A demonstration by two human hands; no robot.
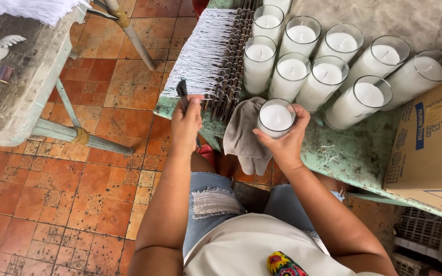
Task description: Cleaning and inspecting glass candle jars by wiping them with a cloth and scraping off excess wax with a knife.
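Observation:
My right hand (285, 140) grips a glass jar candle (275, 117) filled with white wax, held over the edge of the green worktable (354, 153). My left hand (186, 125) holds a small dark tool (182, 93) upright, just left of a grey cloth (244, 135) that hangs over the table edge. Behind the held candle, several more glass candles (328, 76) stand in two rows on the table.
A rack of metal rods with white wicks (208, 53) lies at the table's left end. A cardboard box (431, 148) sits at the right. A second table (21, 87) stands at the left on the red tile floor (67, 194). Plastic crates (425, 240) are below right.

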